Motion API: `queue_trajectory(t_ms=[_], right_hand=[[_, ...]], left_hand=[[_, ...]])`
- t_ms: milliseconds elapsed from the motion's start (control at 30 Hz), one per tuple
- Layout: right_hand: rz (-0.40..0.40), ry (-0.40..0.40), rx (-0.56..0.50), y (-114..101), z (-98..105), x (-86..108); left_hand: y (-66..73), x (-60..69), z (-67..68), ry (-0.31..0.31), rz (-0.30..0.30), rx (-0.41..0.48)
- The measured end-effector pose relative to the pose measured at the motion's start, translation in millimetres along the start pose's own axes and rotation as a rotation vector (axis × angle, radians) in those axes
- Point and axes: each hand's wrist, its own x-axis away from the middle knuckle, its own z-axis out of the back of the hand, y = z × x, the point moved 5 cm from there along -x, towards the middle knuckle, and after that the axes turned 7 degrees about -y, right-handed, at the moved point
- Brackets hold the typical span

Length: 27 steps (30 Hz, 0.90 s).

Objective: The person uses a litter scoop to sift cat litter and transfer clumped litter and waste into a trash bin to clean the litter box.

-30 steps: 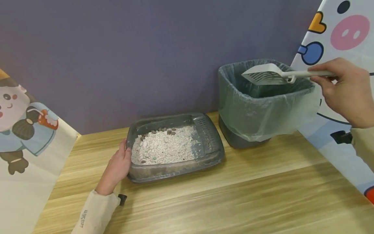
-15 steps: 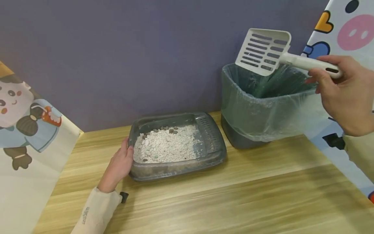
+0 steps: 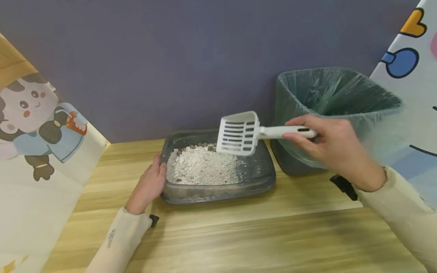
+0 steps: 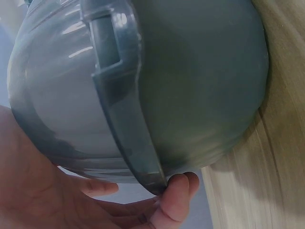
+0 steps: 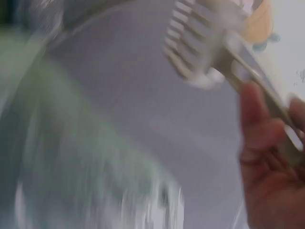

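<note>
White plastic, the scoop (image 3: 264, 132) appears to hang above the right part of the tray (image 3: 205, 192), slotted blade pointing left, with no load visible on it. We pinch its handle in the fingers of our right hand (image 3: 336, 142); those of our left hand (image 3: 149, 185) grip the tray's left rim. Pale litter (image 3: 205, 167) covers much of the tray floor, with dark clumps (image 3: 211, 148) along its back edge. We judge the step in hand to be lining up the scoop for those clumps; the next move would call for a low blade slid beneath them and a steady tray. Just right of the tray, the bin (image 3: 286, 163) stands bagged on the counter (image 3: 239, 235).
</note>
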Motion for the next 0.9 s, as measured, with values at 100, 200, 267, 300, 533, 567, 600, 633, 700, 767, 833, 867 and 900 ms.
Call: queue_trajectory(t_ms=[100,200,267,300,533,567,600,633,700,767,833,867,900], right_hand=[[-0.018,-0.267,-0.036,-6,-31,-5.3],[-0.039,-0.456,-0.106,-3,-60,-9.5],[-0.045,-0.548,-0.142,2,-77,-12.0],[-0.046,-0.584,-0.157,4,-84,-13.1],[-0.107,-0.803,-0.266,23,-118,-16.7],[-0.117,-0.829,-0.274,27,-122,-16.5],[-0.126,-0.853,-0.282,30,-125,-16.0],[-0.137,-0.885,-0.291,33,-129,-15.4],[-0.143,-0.945,-0.32,36,-139,-13.0],[-0.125,-0.982,-0.337,36,-150,-10.5],[-0.103,-1.007,-0.348,34,-160,-8.9],[-0.092,-1.008,-0.343,32,-165,-8.7],[-0.085,-1.008,-0.338,29,-170,-9.6]], left_hand=[[2.5,-1.7,-0.3,0.009,-0.008,0.005],[3.2,-2.6,-0.6,0.008,-0.008,0.011],[2.7,-2.7,-1.0,0.004,-0.002,0.013],[2.1,-2.6,-1.2,0.001,0.002,0.015],[1.6,-2.3,-1.5,-0.002,0.014,0.008],[1.9,-2.3,-1.4,-0.001,0.013,0.007],[2.2,-2.4,-1.2,0.0,0.013,0.006],[2.3,-2.4,-1.1,0.0,0.014,0.003],[2.2,-2.4,-1.0,-0.001,0.018,0.0],[2.0,-1.9,-1.1,-0.002,0.025,-0.001],[1.7,-1.6,-1.5,-0.004,0.03,0.002],[1.8,-1.4,-1.9,-0.006,0.032,0.007],[1.3,-0.8,-1.9,-0.006,0.035,0.01]])
